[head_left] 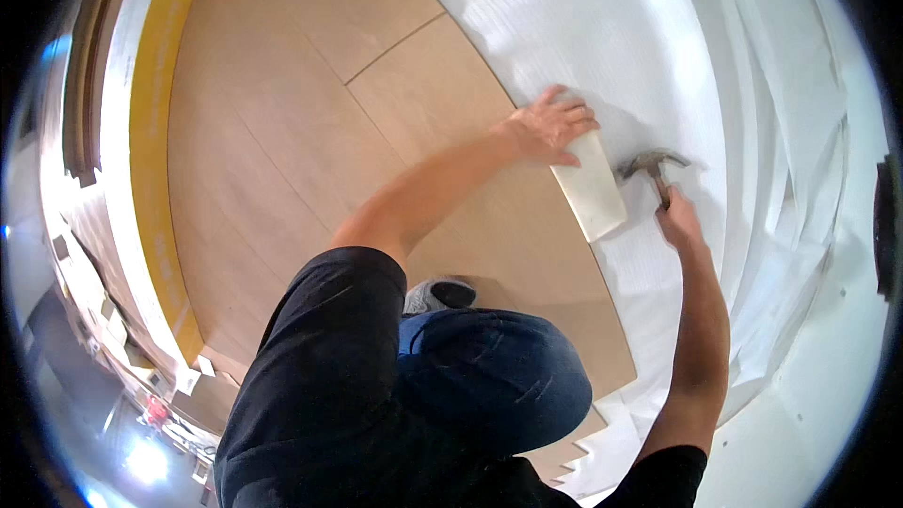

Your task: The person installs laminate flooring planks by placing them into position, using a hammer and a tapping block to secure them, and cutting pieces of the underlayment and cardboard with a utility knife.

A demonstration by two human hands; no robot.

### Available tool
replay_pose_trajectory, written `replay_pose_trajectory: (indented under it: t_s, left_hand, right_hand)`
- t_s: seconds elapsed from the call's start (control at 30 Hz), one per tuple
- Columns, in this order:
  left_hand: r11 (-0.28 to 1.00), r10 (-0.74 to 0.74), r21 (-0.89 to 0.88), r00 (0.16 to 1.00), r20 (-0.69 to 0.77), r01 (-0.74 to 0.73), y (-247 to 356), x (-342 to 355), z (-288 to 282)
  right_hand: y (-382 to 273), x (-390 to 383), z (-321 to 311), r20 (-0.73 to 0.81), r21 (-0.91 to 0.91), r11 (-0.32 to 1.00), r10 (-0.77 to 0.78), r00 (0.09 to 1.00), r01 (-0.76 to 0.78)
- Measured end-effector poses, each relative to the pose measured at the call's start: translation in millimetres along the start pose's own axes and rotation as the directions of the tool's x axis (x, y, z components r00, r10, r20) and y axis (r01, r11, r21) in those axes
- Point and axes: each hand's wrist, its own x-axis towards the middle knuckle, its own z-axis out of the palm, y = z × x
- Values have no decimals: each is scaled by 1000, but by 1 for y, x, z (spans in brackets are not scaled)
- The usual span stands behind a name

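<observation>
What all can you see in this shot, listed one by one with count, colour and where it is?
floor planks: several, light brown, centre and left
underlay sheet: count unclear, white, right of the planks
block: one, off-white, along the planks' right edge
claw hammer: one, greyish, just right of the block
long box: one, yellow and white, left
long strips: count unclear, dark brown, upper left
bright light: one, white, lower left; the clutter around it is too small to tell
left hand: one, bare, on the block's upper end
right hand: one, bare, gripping the hammer's handle
shirt: one, black, lower middle
trouser leg: one, blue, lower middle
</observation>
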Motion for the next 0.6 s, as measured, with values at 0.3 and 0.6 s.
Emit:
replay_pose_trajectory:
  t_s: [0.3, 0.6]
  left_hand:
    - [979, -193, -114, 946, -259, 168, 4, -69, 9]
    - [882, -428, 127, 884, -188, 454, 33, -172, -15]
  right_hand:
    - [-28, -41, 70, -236, 154, 955, -213, 948, 252]
    - [-80, -47, 119, -314, 106, 920, -329, 891, 377]
